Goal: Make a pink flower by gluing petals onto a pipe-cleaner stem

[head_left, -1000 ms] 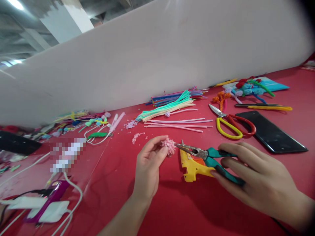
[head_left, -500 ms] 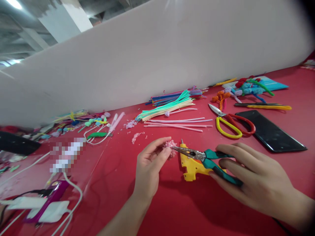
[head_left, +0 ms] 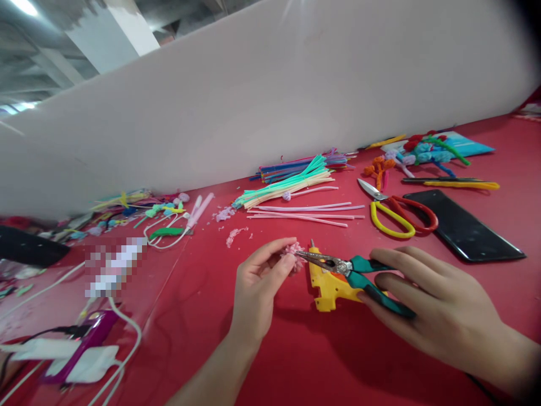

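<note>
Between the thumb and fingers of my left hand (head_left: 257, 282) is a small fluffy pink pipe-cleaner flower (head_left: 295, 251). My right hand (head_left: 439, 304) is wrapped round the green and black handles of long-nose pliers (head_left: 350, 270). The pliers' tips reach into the right side of the flower; whether they grip a strand there I cannot tell. Behind the pliers a yellow glue gun (head_left: 325, 293) lies on the red table, partly covered by them.
Several pink pipe cleaners (head_left: 304, 216) lie beyond my hands, before green and cream bundles (head_left: 287, 183). To the right are scissors (head_left: 393, 220), a black phone (head_left: 469, 228) and pipe-cleaner flowers (head_left: 426, 151). White cables (head_left: 135, 321) and a purple device (head_left: 91, 338) sit at the left.
Almost nothing differs. My left hand and the pink flower have shifted very slightly to the right, and the pliers stay at the flower.
</note>
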`<state>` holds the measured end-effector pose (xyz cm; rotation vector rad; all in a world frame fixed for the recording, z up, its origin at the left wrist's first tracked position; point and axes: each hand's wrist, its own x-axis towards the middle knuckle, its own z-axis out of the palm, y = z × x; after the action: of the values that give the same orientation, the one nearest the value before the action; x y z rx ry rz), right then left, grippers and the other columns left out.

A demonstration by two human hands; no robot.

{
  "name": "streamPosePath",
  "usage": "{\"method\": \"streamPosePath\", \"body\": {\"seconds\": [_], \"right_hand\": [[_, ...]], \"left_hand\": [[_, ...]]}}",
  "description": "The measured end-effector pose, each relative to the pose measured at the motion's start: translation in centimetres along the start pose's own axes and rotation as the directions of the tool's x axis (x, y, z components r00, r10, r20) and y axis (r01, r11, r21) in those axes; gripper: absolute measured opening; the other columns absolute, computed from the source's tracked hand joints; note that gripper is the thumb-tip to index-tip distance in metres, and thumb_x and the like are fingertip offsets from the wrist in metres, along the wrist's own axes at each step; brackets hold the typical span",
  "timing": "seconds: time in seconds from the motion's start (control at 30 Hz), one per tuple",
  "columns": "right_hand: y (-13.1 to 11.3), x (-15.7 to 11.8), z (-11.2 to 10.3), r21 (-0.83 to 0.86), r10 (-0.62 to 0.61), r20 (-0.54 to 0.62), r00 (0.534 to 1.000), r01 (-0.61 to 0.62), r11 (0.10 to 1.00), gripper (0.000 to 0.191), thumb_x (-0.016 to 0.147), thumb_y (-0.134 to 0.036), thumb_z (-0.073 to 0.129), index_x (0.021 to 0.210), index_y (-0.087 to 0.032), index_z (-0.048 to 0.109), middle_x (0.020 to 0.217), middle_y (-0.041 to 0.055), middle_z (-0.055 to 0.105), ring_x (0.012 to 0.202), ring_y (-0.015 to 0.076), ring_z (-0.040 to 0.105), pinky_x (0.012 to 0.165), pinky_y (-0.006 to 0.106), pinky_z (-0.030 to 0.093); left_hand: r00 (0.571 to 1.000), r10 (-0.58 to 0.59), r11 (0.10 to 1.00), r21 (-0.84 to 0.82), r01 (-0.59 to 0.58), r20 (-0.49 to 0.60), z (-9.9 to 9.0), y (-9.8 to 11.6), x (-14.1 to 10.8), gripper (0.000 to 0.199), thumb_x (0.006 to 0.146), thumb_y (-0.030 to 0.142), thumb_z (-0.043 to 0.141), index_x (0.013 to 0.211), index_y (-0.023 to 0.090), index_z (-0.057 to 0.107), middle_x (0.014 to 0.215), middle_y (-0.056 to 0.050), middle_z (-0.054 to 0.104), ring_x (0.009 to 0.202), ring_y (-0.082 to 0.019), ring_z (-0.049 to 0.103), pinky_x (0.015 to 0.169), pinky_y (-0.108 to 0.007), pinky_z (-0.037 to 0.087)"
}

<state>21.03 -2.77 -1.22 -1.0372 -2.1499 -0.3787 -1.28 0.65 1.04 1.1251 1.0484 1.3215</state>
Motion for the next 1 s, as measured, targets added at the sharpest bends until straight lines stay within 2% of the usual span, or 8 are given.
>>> {"method": "streamPosePath", "body": {"seconds": [0.13, 0.3, 0.5, 0.7, 0.9, 1.0], "right_hand": [[-0.11, -0.05, -0.10, -0.014, -0.011, 0.002, 1.000, 0.011, 1.000, 0.011, 0.086, -0.020, 0.056, 0.076, -0.017, 0.060, 0.097, 0.0090, 0.062, 0.078, 0.0194, 0.056, 0.069, 0.031, 0.045], [-0.26, -0.03, -0.33, -0.054, -0.039, 0.007, 0.999, 0.040, 0.998, 0.015, 0.087, -0.018, 0.054, 0.072, -0.017, 0.059, 0.097, 0.0110, 0.062, 0.078, 0.0202, 0.055, 0.069, 0.033, 0.044], [-0.25, -0.50, -0.25, -0.153, -0.103, 0.066, 0.992, 0.112, 0.982, 0.013, 0.086, -0.015, 0.054, 0.075, -0.019, 0.061, 0.096, 0.0095, 0.065, 0.080, 0.0217, 0.056, 0.067, 0.034, 0.042], [-0.27, -0.45, -0.75, -0.281, -0.199, 0.085, 0.976, 0.215, 0.935, 0.022, 0.088, -0.010, 0.046, 0.079, -0.017, 0.065, 0.096, 0.0113, 0.067, 0.075, 0.0223, 0.053, 0.062, 0.036, 0.037], [-0.18, -0.42, -0.81, -0.312, -0.189, 0.085, 0.978, 0.207, 0.927, 0.027, 0.088, -0.006, 0.041, 0.081, -0.018, 0.064, 0.097, 0.0097, 0.067, 0.074, 0.0207, 0.054, 0.061, 0.035, 0.038], [0.00, -0.42, -0.62, -0.284, -0.171, 0.047, 0.984, 0.177, 0.942, 0.017, 0.088, -0.013, 0.048, 0.079, -0.018, 0.062, 0.096, 0.0100, 0.066, 0.074, 0.0203, 0.055, 0.062, 0.034, 0.041]], "left_hand": [[1.000, -0.007, 1.000, 0.011, 0.007, -0.018, 0.29, 0.14, -0.04, 0.019, 0.072, 0.021, 0.072, 0.091, 0.019, 0.074, 0.076, -0.002, 0.069, 0.066, -0.010, 0.060, 0.065, -0.019, 0.050], [0.999, 0.013, 0.998, 0.064, -0.011, -0.040, 0.40, 0.22, -0.18, 0.024, 0.067, 0.018, 0.075, 0.090, 0.020, 0.073, 0.088, -0.003, 0.070, 0.080, -0.013, 0.062, 0.075, -0.021, 0.050], [1.000, 0.023, 0.991, 0.135, -0.023, 0.004, -0.11, -0.10, -0.31, 0.020, 0.072, 0.020, 0.072, 0.092, 0.020, 0.071, 0.090, -0.003, 0.069, 0.083, -0.014, 0.063, 0.076, -0.022, 0.050], [1.000, -0.015, 0.986, 0.166, 0.011, 0.023, -0.40, -0.15, -0.37, 0.020, 0.075, 0.025, 0.071, 0.094, 0.020, 0.069, 0.086, -0.003, 0.067, 0.078, -0.014, 0.062, 0.073, -0.022, 0.050], [1.000, -0.010, 0.979, 0.202, 0.009, 0.001, -0.34, 0.08, -0.37, 0.018, 0.074, 0.027, 0.072, 0.089, 0.018, 0.071, 0.079, -0.002, 0.067, 0.069, -0.011, 0.060, 0.063, -0.019, 0.049], [1.000, -0.015, 0.984, 0.176, 0.019, -0.025, -0.01, 0.31, -0.37, 0.020, 0.072, 0.026, 0.073, 0.089, 0.016, 0.070, 0.076, -0.003, 0.067, 0.066, -0.011, 0.060, 0.062, -0.019, 0.050]]}}
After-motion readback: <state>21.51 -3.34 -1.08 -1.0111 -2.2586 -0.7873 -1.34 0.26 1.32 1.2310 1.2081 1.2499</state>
